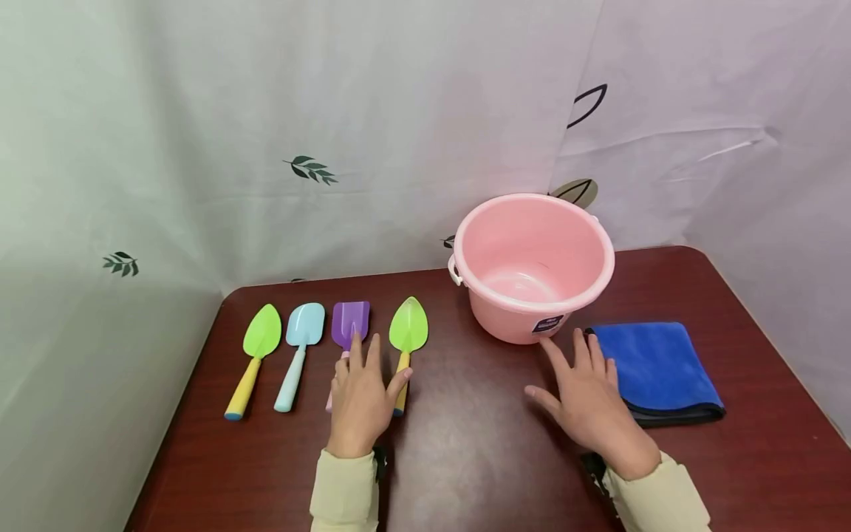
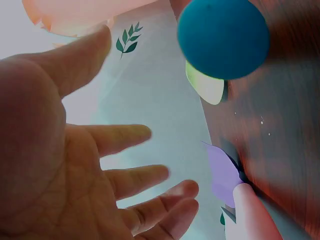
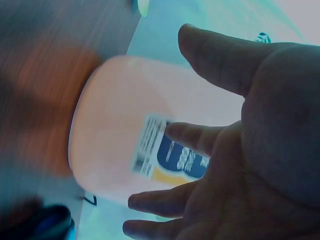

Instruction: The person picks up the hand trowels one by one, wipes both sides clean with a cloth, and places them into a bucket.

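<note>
My left hand [image 1: 361, 403] hovers with fingers spread over the purple shovel [image 1: 350, 322], whose pink handle it partly hides in the head view. Just right of that hand lies a green trowel [image 1: 408, 325] with a yellow handle; its blue butt end [image 2: 223, 37] looms large in the left wrist view. My right hand [image 1: 594, 395], fingers extended and holding nothing, is in front of the pink bucket [image 1: 512, 325] and by the left edge of a folded blue cloth [image 1: 658, 366]. The bucket's label [image 3: 175, 150] shows behind the fingers in the right wrist view.
On the left of the dark red table [image 1: 465, 458] lie a light blue shovel [image 1: 306, 325] and another green trowel [image 1: 262, 330] with a yellow handle. A pale curtain [image 1: 399, 96] with leaf prints hangs behind and along the sides. The bucket stands upright near the back edge.
</note>
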`<state>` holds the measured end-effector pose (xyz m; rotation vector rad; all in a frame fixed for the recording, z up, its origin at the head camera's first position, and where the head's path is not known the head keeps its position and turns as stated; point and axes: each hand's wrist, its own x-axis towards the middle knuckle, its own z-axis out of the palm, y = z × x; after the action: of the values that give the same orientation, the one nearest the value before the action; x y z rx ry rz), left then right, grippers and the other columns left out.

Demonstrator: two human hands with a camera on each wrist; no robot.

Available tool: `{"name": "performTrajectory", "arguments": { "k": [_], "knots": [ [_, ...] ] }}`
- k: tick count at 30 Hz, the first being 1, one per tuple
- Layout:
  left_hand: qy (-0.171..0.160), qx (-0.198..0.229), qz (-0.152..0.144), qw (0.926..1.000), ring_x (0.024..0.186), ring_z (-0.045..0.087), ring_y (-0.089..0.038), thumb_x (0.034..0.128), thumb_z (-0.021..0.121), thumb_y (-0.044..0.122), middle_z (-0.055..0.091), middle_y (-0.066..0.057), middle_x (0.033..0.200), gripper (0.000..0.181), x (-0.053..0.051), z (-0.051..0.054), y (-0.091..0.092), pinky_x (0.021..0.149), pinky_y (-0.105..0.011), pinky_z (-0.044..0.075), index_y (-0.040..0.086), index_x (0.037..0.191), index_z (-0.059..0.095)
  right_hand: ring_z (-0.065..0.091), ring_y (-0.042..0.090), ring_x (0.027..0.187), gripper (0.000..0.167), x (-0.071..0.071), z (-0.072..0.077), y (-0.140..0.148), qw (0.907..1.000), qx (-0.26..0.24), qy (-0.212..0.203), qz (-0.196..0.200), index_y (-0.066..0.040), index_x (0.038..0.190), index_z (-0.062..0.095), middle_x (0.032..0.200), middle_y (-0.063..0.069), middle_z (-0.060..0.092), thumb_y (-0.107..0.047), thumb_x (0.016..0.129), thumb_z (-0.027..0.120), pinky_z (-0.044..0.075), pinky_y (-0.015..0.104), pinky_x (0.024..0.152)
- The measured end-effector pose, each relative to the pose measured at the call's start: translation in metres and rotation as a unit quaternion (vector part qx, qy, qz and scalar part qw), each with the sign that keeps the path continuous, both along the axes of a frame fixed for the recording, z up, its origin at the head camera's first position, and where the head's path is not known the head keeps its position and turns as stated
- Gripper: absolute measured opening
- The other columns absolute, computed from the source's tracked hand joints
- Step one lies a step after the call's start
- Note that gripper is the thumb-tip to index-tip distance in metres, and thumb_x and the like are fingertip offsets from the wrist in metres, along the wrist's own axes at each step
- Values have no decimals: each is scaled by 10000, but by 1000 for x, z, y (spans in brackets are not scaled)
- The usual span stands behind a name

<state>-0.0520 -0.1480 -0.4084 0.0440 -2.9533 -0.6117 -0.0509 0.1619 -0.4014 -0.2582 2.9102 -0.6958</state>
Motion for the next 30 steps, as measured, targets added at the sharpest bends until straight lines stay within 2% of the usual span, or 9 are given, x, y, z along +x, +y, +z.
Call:
{"name": "performTrajectory", "arguments": {
  "k": [5,8,11,18,23,25,30],
  "knots": [
    [310,-137,-73,9994,1197,536,-505,894,769,325,570,-309,1310,643,-2,-1,-4,1033,-544,420,-118,1314,569,70,652,1387,768,-10,1,22,9997,123,-234,1,-117,1550,327,1528,431,136,-454,947,663,121,815,1001],
    [392,-170,2,9991,1137,578,-485,888,777,304,613,-301,1238,599,-3,-2,-8,982,-537,463,-121,1272,600,72,677,1365,795,-17,2,37,9991,260,-321,-118,-116,1563,295,1517,449,122,-466,946,656,117,817,1000],
    [289,-135,164,9994,1120,578,-491,905,759,296,610,-305,1235,572,-4,0,-16,937,-570,482,-99,1288,602,68,702,1342,826,-23,3,56,9983,396,-358,-236,-115,1575,252,1502,474,103,-494,950,637,118,827,986],
    [60,-263,480,9985,1136,547,-527,936,719,298,581,-332,1265,569,-4,12,-54,934,-611,459,-102,1315,577,81,724,1307,856,-29,1,99,9964,609,-280,-527,-85,1586,176,1462,508,89,-542,977,568,137,848,939],
    [-342,-265,808,9958,1198,495,-539,955,682,308,520,-349,1336,597,-3,18,-81,943,-651,434,-102,1364,532,57,742,1294,897,-30,2,120,9944,671,-490,-649,-82,1592,134,1439,528,60,-598,973,530,149,857,914],
    [-382,-285,850,9952,1199,491,-541,949,688,287,522,-358,1325,598,-3,19,-92,971,-642,419,-111,1363,522,81,751,1275,897,-31,2,127,9936,744,-538,-652,-71,1588,132,1426,540,63,-595,976,528,176,860,900],
    [-366,-371,1048,9931,1139,509,-574,947,682,263,537,-382,1272,570,-3,20,-124,946,-651,418,-124,1335,526,147,770,1227,879,-35,0,140,9934,846,-611,-472,3,1560,137,1395,569,92,-523,992,553,206,840,927]
  ]
}}
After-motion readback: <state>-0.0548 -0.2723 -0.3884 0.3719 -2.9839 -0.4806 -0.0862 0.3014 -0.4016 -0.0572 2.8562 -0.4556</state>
